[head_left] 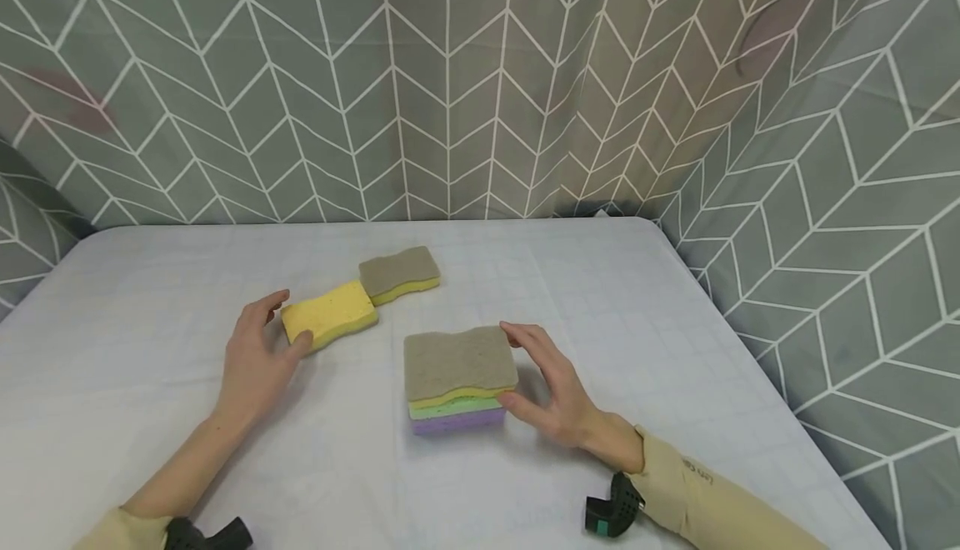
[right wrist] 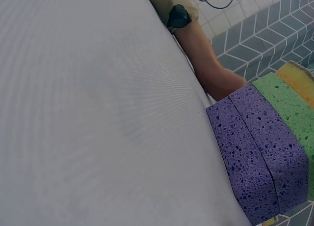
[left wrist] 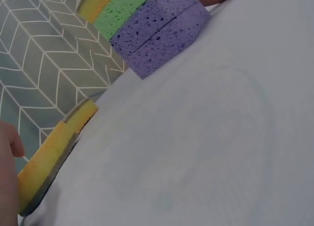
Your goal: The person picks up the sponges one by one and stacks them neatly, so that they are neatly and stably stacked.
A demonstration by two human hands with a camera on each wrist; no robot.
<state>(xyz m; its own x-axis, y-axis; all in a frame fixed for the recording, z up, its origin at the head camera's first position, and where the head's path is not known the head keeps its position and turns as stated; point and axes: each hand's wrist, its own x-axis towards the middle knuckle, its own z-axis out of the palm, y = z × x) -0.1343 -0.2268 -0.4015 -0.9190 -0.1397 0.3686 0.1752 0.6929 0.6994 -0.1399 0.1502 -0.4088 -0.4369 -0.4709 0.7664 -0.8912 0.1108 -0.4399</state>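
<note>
My left hand (head_left: 258,358) holds a yellow sponge (head_left: 330,314) by its left end, thumb on the near edge and fingers at the far corner. The sponge's yellow face is up; its dark scouring side shows underneath in the left wrist view. My right hand (head_left: 555,392) grips the right end of a sponge stack (head_left: 459,364), with the thumb at the near corner and fingertips at the far one. A grey scouring face tops the stack, above yellow, green (right wrist: 287,105) and purple (right wrist: 262,152) layers. A dark line runs along the purple part. Some fingers are hidden.
Another sponge (head_left: 400,273), grey side up over yellow, lies behind the yellow one, their corners meeting or nearly so. A white cloth (head_left: 187,275) covers the table. Patterned grey curtains (head_left: 420,92) hang behind and to the right. Black wrist devices (head_left: 615,507) sit on both arms.
</note>
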